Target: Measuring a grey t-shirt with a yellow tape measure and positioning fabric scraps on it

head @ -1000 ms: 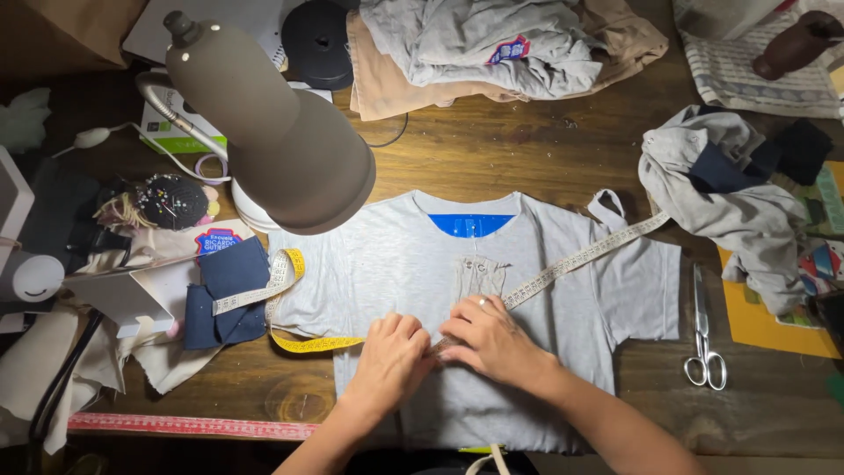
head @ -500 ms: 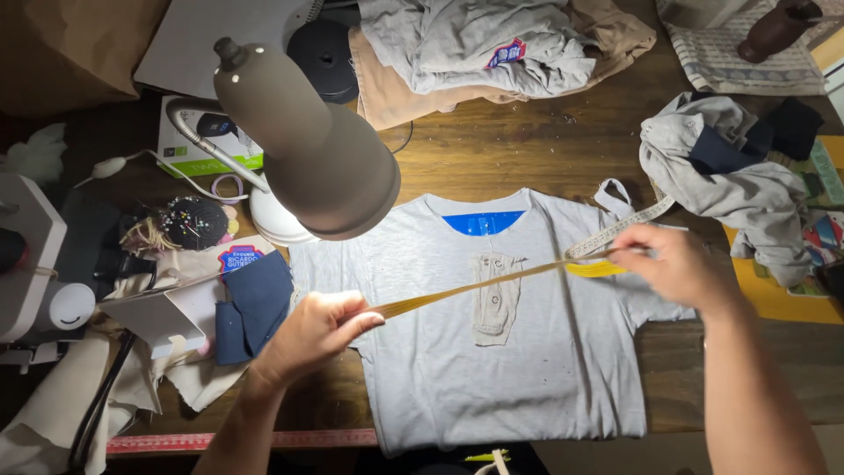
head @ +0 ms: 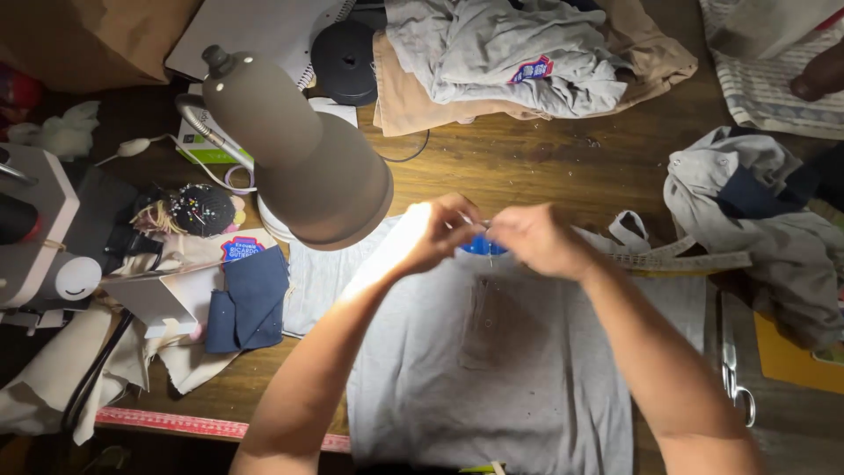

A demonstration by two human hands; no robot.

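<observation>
A grey T-shirt (head: 492,369) lies flat on the wooden tabletop (head: 510,163). Its long way runs from the person out toward the far side, with the neck pointing away and the bottom edge close to the person. Both hands meet at the neck of the shirt, right over the blue patch (head: 481,247) inside the collar. The left hand (head: 435,233) is lit bright by the lamp (head: 303,158), and its fingers are pinched tight together. The right hand (head: 536,239) is pinched too, and the fingertips of the two hands almost touch. What they pinch is too small to see. A pale measuring tape (head: 681,259) lies across the right shoulder of the shirt, stretched sideways. Scissors (head: 734,369) lie just beside the right sleeve. A dark blue cloth (head: 251,299) lies to the left of the shirt.
</observation>
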